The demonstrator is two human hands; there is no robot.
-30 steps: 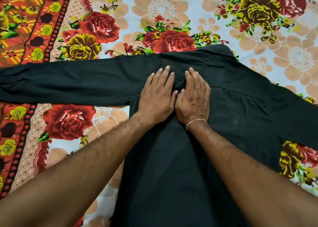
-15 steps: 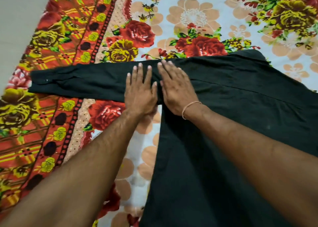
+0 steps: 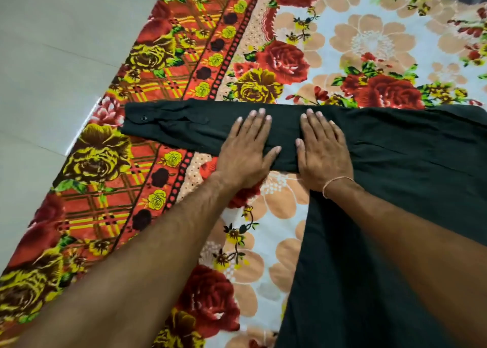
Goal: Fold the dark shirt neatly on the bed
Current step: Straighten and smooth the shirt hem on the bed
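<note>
— Hands: how are they placed now?
— Left hand (image 3: pixel 246 147) and right hand (image 3: pixel 322 150) are laid flat, fingers straight, on the dark shirt (image 3: pixel 395 189) spread over the floral bedsheet (image 3: pixel 369 44). A second ago they were pressed together mid-back; now they are parted along the left sleeve (image 3: pixel 179 129).
— Meaning?
— Smoothing is judged nearly done; the sleeve can be folded inward.

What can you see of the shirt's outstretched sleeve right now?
The sleeve is dark, soft woven cloth, lying flat on the flowered bedsheet and stretched straight out sideways from the shirt. Its cuff, near the bed's edge, shows a small dark button and some wrinkles. The left hand presses flat on its middle; the right hand presses flat where it joins the body. Both hands' fingers are straight.
</note>
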